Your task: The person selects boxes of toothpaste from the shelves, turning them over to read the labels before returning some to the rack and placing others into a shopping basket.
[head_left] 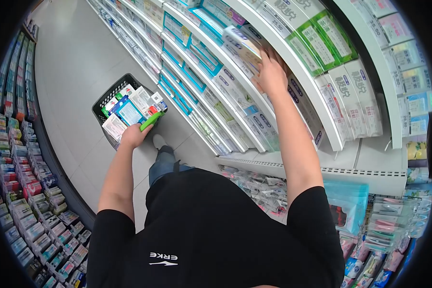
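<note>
My left hand is closed around the bright green handle of a dark shopping basket, which hangs low over the floor. Inside the basket lie several packaged goods, among them a blue-and-white box and white boxes with print. My right hand reaches into a shelf on the right. Its fingers grip a white box with dark blue lettering, tilted and sticking out past the shelf edge. The box is a little blurred, and my hand covers its near end.
Tiered white shelves of boxed goods curve along the right, with green packs on one level. Hanging packets are at the lower right. A second rack of small packages lines the left, across the grey tiled floor.
</note>
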Tool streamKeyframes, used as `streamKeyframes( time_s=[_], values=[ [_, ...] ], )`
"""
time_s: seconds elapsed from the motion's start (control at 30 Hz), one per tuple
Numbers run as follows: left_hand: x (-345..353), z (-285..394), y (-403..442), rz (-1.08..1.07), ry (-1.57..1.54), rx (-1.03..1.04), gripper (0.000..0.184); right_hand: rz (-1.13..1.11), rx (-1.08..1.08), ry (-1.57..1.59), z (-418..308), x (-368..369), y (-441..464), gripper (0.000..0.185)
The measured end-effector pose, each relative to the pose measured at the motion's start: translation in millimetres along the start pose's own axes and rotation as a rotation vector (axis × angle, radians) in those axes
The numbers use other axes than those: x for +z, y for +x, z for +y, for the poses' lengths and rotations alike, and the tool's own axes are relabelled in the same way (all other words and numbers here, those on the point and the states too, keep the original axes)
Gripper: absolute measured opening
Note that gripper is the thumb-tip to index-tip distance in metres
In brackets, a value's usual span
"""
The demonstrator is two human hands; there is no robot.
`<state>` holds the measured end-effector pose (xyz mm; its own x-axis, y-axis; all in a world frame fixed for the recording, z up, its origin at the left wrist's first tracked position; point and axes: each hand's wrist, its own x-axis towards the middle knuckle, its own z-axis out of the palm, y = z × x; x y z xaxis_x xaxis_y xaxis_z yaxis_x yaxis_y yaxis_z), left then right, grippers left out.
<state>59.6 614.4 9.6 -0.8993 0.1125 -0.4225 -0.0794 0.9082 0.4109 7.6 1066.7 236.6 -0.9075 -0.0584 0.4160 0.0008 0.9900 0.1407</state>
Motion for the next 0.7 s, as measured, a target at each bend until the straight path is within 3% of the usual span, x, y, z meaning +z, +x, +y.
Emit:
streamKeyframes(
  time_s=[0.03,0.13,0.23,0.33,0.53,0.67,0.7],
  values=[
    [-1,0,-1,0.012,-0.001,-0.009,0.068,-0.098,0.040,0.017,1,3,2,0.086],
    [0,3,-4,0.023,-0.006,-0.024,0.068,-0.326,0.188,0.081,-11,-17,1,0.082],
    [0,1,1,0.011,-0.013,-0.021,0.067,-0.217,0.134,0.049,-5,-1,-3,0.093],
    [-5,0,-1,0.009,0.005,-0.022,0.067,-0.025,0.098,-0.021,-8,11,-9,0.084],
    [-3,-8,0,0.064,-0.003,0.065,0.065,-0.125,0.121,-0.051,7,26,-6,0.077],
    [-2,-19,7,0.016,-0.035,0.087,0.063,-0.266,0.230,-0.049,-18,-4,-1,0.058],
    [-3,-20,10,-0.016,-0.047,0.080,0.062,-0.176,0.235,-0.028,-13,7,-3,0.056]
  ],
)
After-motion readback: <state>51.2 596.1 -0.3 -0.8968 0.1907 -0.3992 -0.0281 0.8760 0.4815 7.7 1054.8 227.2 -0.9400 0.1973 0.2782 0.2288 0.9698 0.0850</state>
